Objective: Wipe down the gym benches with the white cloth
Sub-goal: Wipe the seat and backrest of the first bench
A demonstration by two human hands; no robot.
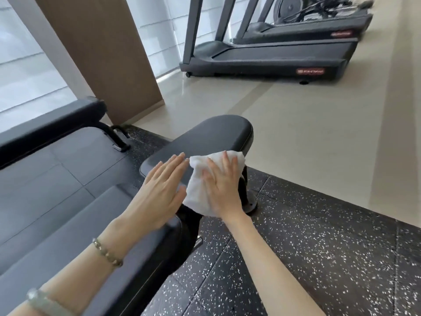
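Observation:
A black padded gym bench runs from bottom left to centre; its seat pad (205, 135) is the far part and its long back pad (75, 226) the near part. A white cloth (199, 183) lies at the near end of the seat pad, hanging over its right edge. My right hand (222, 185) presses flat on the cloth, fingers spread. My left hand (163, 190) rests flat and empty on the bench just left of the cloth, over the gap between the two pads.
A second black bench (50, 126) stands at the left by the window. A brown pillar (102, 53) rises behind it. Two treadmills (268, 58) stand at the back right on beige floor. Speckled black rubber matting (319, 247) lies under the benches.

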